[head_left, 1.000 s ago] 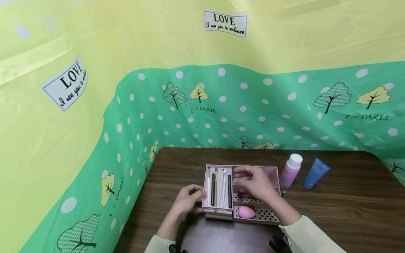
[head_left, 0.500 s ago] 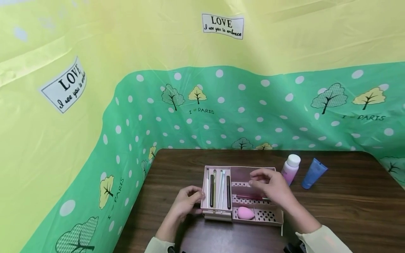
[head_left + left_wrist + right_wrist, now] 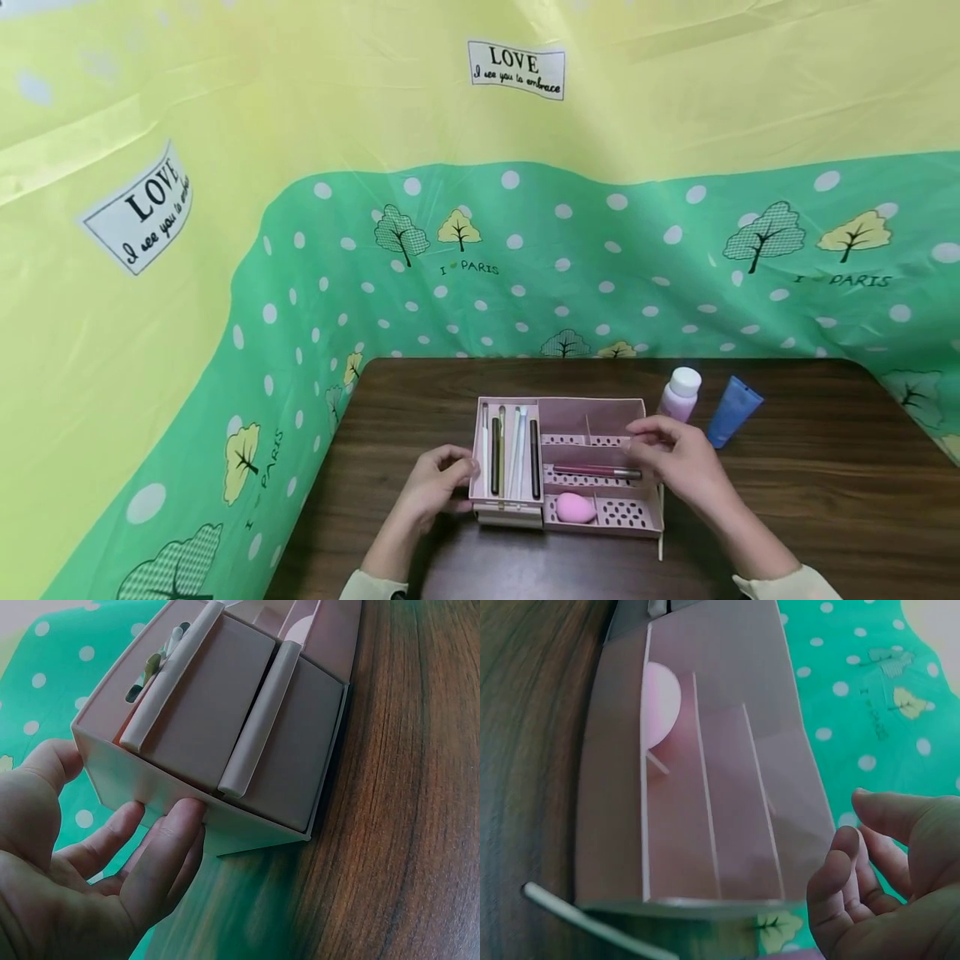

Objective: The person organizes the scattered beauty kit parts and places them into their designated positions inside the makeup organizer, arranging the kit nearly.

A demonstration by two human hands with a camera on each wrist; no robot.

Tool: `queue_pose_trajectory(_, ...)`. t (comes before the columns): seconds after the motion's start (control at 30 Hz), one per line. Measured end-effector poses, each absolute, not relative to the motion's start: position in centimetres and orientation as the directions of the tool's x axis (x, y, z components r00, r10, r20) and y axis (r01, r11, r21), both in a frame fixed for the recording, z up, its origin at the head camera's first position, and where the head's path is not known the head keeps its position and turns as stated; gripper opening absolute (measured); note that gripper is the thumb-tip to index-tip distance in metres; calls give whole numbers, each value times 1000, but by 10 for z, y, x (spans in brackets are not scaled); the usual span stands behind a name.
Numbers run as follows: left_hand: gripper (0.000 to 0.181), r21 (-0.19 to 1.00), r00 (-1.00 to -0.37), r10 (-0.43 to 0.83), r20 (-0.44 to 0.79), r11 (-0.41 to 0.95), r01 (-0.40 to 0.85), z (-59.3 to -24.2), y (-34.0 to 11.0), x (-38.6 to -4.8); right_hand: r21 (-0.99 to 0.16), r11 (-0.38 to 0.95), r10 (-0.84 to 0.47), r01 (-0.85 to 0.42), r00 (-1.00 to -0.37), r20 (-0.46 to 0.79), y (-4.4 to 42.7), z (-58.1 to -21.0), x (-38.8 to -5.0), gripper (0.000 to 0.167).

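Observation:
A pink desktop makeup organizer [image 3: 509,505] stands on the table, with two drawer fronts [image 3: 217,697] facing me in the left wrist view. Several makeup brushes and dark pens [image 3: 535,457] lie in its left top tray. On the right, a pink egg-shaped sponge [image 3: 575,507] sits in the front compartment, and a slim dark red stick [image 3: 592,472] lies in the middle one. My left hand [image 3: 431,485] touches the organizer's left side with thumb and fingertips. Beside its right end, my right hand [image 3: 678,462] hovers with loosely bent fingers, holding nothing.
A thin pale stick [image 3: 592,919] lies outside the organizer's right end. Behind my right hand stand a pink-and-white bottle with a white cap [image 3: 683,385] and a blue tube [image 3: 733,412]. Printed green and yellow cloth [image 3: 600,308] surrounds the dark wooden table [image 3: 810,467].
My right hand has moved right, from above the back compartments to the organizer's right end, uncovering the dark red stick. My left hand stays at the left side. The view has shifted slightly.

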State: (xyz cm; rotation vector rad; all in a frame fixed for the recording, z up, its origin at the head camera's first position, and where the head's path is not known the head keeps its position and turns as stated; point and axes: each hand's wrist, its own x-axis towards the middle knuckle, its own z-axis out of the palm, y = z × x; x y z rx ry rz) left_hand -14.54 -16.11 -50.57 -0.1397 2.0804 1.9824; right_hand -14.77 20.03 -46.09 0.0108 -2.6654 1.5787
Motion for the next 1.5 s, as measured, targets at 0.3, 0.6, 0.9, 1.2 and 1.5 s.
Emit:
queue_pose_trajectory(0.3,37,966,-960,112,-257,61,-252,-505,-163,-144,-906,418,78,71,-996,-42,219,-477,-139,38)
queue_pose_trajectory(0.6,38,966,-959,119,-256,53,-252,-505,-161,-145,-872,469,106,138,-989,-99,232,-497,-137,37)
queue_pose_trajectory(0.9,37,965,-959,113,-260,51,-256,-506,-162,-145,-896,377,117,233,-972,-204,243,-512,-139,43)
queue_pose_trajectory(1.2,37,965,-959,108,-261,60,-255,-507,-163,-147,-857,471,113,208,-978,-175,248,-531,-138,35)
queue_pose_trajectory(1.5,37,964,-958,109,-266,53,-262,-509,-163,-147,-805,567,110,175,-985,-137,249,-540,-138,38)
